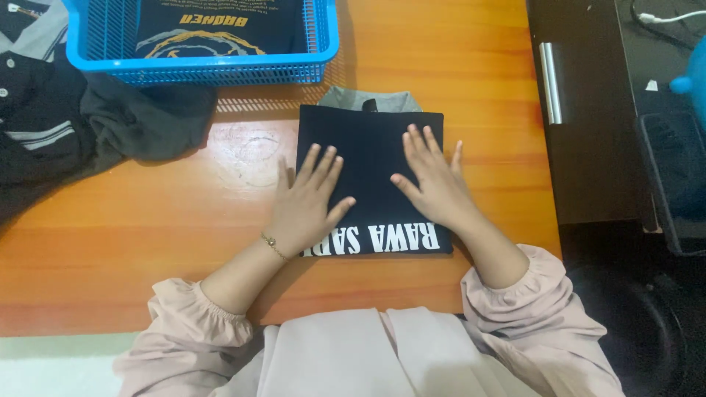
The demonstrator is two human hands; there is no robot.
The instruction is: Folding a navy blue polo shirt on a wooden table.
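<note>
Orange wooden tabletop [147,235] is carrying a folded black T-shirt with white lettering [371,158]; the left hand [305,202] and right hand [434,180] are pressing it flat, fingers spread. Uneven pressure could be skewing the fold.

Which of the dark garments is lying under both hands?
The folded black shirt with white lettering on the table, unlike the one in the blue basket or the dark clothes pile.

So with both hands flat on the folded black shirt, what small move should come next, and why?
Probably lift the folded black shirt toward the blue basket: it lies squared under the left hand and right hand, and another folded shirt already sits there.
</note>
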